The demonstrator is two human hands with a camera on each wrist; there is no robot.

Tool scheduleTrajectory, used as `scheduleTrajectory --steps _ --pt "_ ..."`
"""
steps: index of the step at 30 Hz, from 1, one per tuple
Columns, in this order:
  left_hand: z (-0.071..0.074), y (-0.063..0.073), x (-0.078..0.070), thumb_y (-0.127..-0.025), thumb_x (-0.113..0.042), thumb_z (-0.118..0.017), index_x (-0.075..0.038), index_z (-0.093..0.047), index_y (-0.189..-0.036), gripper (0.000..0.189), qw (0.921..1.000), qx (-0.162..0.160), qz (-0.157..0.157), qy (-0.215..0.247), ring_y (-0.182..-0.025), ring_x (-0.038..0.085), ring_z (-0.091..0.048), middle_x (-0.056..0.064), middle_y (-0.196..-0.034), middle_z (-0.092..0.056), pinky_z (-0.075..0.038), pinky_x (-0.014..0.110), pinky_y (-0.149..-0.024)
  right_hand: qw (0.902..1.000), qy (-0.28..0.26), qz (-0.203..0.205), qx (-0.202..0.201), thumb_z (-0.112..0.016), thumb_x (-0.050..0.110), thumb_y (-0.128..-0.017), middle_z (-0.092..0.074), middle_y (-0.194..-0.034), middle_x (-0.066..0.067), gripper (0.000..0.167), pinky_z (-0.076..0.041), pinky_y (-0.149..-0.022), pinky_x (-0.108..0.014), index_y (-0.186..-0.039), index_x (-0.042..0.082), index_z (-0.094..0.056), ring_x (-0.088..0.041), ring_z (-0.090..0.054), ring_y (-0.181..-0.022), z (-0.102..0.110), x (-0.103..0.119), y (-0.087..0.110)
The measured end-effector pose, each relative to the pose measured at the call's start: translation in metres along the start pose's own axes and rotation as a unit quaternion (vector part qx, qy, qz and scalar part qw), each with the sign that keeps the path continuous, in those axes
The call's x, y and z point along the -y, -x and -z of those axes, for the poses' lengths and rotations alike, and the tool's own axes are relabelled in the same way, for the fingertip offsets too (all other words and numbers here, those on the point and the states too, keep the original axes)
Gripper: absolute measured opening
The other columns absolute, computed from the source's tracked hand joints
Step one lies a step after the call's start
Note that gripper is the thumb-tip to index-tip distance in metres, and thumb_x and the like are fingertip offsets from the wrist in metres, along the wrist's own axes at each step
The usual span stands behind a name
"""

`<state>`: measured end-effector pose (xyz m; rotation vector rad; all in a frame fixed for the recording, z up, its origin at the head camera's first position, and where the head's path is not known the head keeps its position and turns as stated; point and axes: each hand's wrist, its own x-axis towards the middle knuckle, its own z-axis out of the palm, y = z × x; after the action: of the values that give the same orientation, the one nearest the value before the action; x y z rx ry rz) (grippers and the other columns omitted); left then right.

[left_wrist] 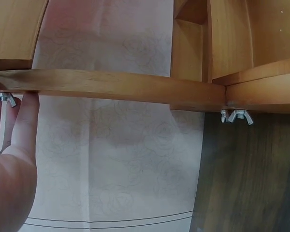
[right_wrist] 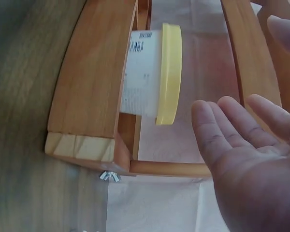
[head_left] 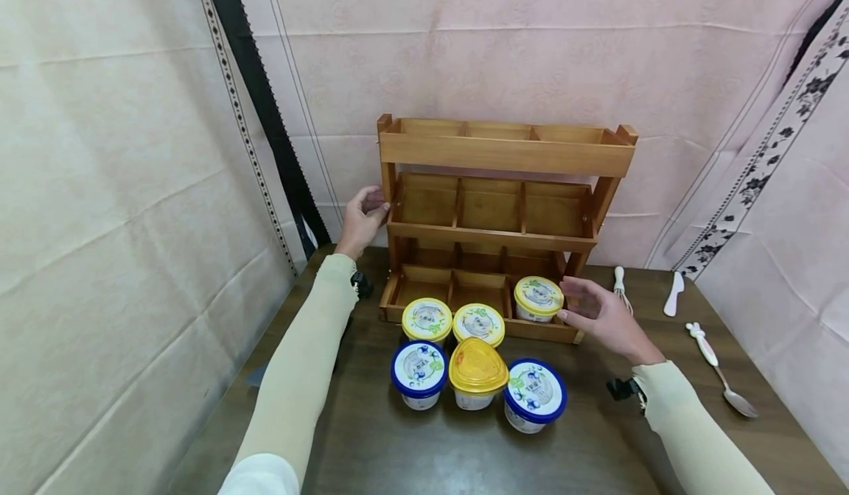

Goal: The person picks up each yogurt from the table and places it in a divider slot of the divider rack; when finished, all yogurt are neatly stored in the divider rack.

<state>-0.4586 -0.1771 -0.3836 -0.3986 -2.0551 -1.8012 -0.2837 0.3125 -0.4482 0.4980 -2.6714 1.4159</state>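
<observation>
Right hand [head_left: 600, 317] spread, just beside yellow-lidded tub [head_left: 539, 297] in rack [head_left: 504, 153], barcode [right_wrist: 136, 47] visible only from right wrist

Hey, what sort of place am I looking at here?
Probably a makeshift tabletop booth, perhaps for demonstrations: pale patterned cloth hangs behind and on both sides of a dark wooden table, which holds a tiered wooden rack and lidded tubs.
</observation>
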Motion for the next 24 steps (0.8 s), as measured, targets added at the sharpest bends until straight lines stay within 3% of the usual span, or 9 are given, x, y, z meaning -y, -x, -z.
scheduleTrajectory --steps 3,7,14,17,24 --pt "0.001 0.0 0.001 -0.103 -0.013 -0.069 -0.013 -0.064 -0.141 0.038 1.0 -0.003 0.005 0.0 -0.121 0.025 -0.064 0.012 -0.131 -0.065 -0.056 0.033 -0.097 1.0 -0.001 0.007 0.002 -0.076 0.036 -0.1 -0.056 -0.153 -0.02 0.07 -0.054 -0.104 -0.022 -0.157 0.009 -0.045 -0.044 -0.057 -0.138 -0.003 0.002 0.006" --pt "-0.001 0.0 0.001 -0.102 -0.012 -0.07 -0.013 -0.065 -0.139 0.037 1.0 -0.007 0.0 0.001 -0.122 0.026 -0.064 0.012 -0.131 -0.066 -0.057 0.033 -0.096 1.0 0.0 0.006 0.006 -0.075 0.038 -0.1 -0.059 -0.15 -0.017 0.069 -0.048 -0.1 -0.01 -0.156 0.008 -0.047 -0.036 -0.06 -0.135 -0.007 0.003 0.016" --pt "-0.002 -0.001 0.001 -0.103 -0.014 -0.07 -0.013 -0.064 -0.139 0.036 1.0 -0.006 -0.007 0.002 -0.12 0.024 -0.065 0.01 -0.129 -0.066 -0.056 0.032 -0.098 0.9999 0.001 -0.001 0.013 -0.073 0.038 -0.102 -0.061 -0.147 -0.015 0.065 -0.049 -0.103 -0.014 -0.153 0.007 -0.049 -0.041 -0.058 -0.135 -0.011 0.005 0.027" --pt "-0.001 -0.001 0.003 -0.104 -0.016 -0.07 -0.013 -0.064 -0.139 0.035 1.0 -0.004 -0.005 0.002 -0.121 0.024 -0.065 0.009 -0.129 -0.065 -0.055 0.034 -0.099 0.9998 -0.011 0.005 0.018 -0.072 0.033 -0.103 -0.062 -0.146 -0.018 0.06 -0.049 -0.099 -0.012 -0.152 0.005 -0.05 -0.042 -0.059 -0.133 -0.014 0.005 0.032" --pt "-0.001 0.0 0.005 -0.105 -0.02 -0.069 -0.014 -0.063 -0.14 0.036 0.9999 -0.001 -0.008 -0.01 -0.123 0.026 -0.063 0.011 -0.132 -0.065 -0.053 0.04 -0.105 0.9978 -0.032 0.032 0.049 -0.07 0.021 -0.104 -0.062 -0.144 -0.022 0.051 -0.056 -0.098 -0.022 -0.149 0.003 -0.053 -0.037 -0.064 -0.126 -0.026 0.003 0.045"
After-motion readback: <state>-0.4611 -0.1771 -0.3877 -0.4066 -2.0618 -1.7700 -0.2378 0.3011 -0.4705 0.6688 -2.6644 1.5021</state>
